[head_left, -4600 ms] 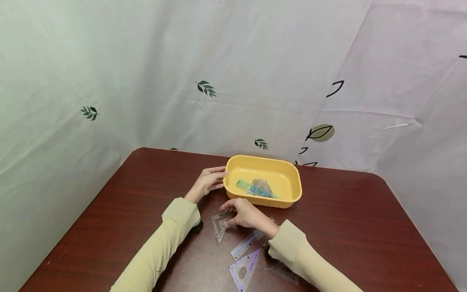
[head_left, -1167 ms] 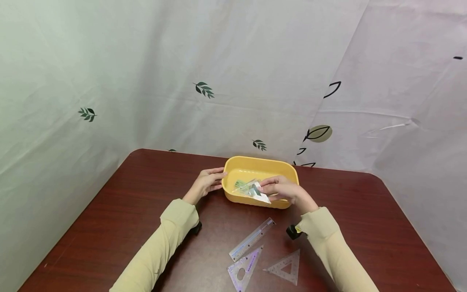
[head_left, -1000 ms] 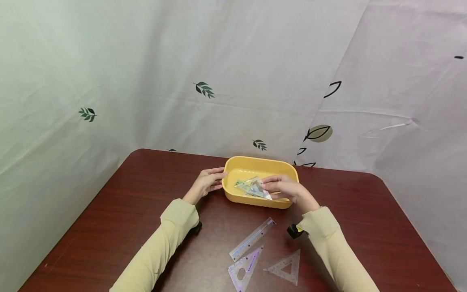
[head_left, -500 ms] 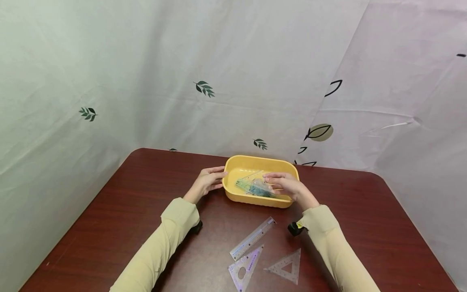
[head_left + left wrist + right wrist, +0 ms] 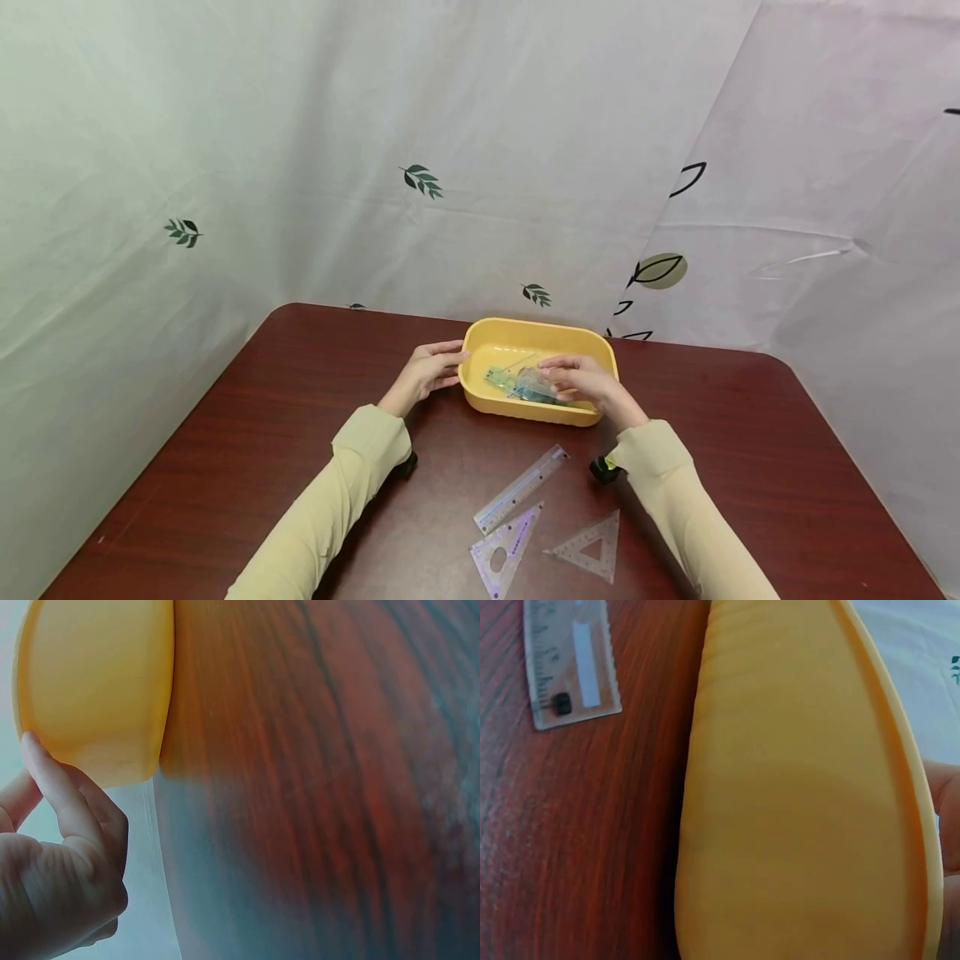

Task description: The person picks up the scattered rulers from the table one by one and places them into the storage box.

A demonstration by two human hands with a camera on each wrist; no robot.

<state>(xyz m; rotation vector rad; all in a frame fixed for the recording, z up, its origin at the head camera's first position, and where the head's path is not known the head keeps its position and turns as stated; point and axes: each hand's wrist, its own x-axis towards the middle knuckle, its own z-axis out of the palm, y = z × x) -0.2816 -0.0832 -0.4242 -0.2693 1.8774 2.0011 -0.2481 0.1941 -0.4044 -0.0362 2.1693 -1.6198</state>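
A yellow plastic basin (image 5: 491, 408) stands near the table's back edge. At its left end my left hand (image 5: 426, 375) grips the rim, thumb tip over the edge and fingers against the outer wall. Inside lie a green ruler (image 5: 498, 377) and clear and bluish drawing pieces (image 5: 531, 387), overlapping. My right hand (image 5: 588, 382) reaches over the basin's front right part, fingertips at the right side of these clear pieces. I cannot tell whether it pinches one. In the right wrist view the basin wall (image 5: 802, 780) hides most of that hand.
On the table in front of the basin lie a clear ruler (image 5: 521, 490), a purple-marked set square (image 5: 510, 546) with an oval hole, and a clear set square (image 5: 592, 550). A patterned curtain (image 5: 360, 150) hangs behind the table (image 5: 225, 417).
My right hand has carried a clear set square from the table, left of the ruler, into the basin, lowering it there. The left hand has stayed at the basin's rim.
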